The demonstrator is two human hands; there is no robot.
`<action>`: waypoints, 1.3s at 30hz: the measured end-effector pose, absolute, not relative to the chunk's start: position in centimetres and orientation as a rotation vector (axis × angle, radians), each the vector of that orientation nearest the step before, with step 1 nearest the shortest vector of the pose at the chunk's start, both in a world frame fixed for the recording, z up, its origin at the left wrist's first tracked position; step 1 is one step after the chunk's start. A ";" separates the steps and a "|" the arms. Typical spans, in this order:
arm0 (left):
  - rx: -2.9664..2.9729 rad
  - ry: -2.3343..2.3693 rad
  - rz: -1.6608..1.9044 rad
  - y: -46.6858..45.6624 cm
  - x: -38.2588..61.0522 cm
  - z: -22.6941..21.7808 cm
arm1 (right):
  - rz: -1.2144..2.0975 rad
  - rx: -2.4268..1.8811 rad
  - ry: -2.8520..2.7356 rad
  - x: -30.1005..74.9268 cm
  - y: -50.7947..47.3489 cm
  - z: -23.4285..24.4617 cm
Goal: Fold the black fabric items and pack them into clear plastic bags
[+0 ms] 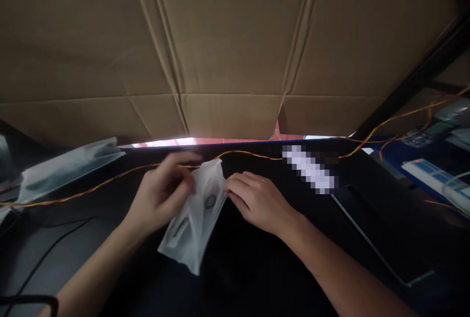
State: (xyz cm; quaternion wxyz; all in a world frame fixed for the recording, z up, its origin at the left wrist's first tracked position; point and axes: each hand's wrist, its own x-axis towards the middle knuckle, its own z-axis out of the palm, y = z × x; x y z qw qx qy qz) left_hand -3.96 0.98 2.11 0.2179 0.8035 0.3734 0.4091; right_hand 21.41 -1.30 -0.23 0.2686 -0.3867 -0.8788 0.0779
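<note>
A white translucent plastic bag (200,229) with a dark round printed mark hangs tilted over the black table, and some small dark shape shows through near its lower left. With thumb and fingers closed on the bag's upper right edge, my right hand (262,199) pinches it. My left hand (157,192) is at the bag's upper left side, its index finger stretched out and the other fingers bent. The left fingertips are slightly blurred and close to the plastic; whether they touch it is unclear.
Another translucent bag (69,168) lies at the left. A twisted red-yellow wire (242,152) runs across the back, before a cardboard sheet (227,48). A phone-like dark slab (382,238) and a white-blue power strip (436,180) are at the right. A black cable (47,253) lies left.
</note>
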 end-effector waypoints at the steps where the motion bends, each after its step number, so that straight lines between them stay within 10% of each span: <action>1: 2.326 0.946 1.051 1.0 -3.9 2.1 | 0.220 -1.060 -2.373 21.5 -1.2 -0.3; 19: 2.651 0.997 1.130 2.0 -5.2 0.7 | 0.808 -0.944 -2.619 23.0 -4.3 2.6; 39: 2.557 0.963 0.802 2.2 -3.4 -0.4 | 0.468 -1.008 -1.971 22.2 -2.1 1.1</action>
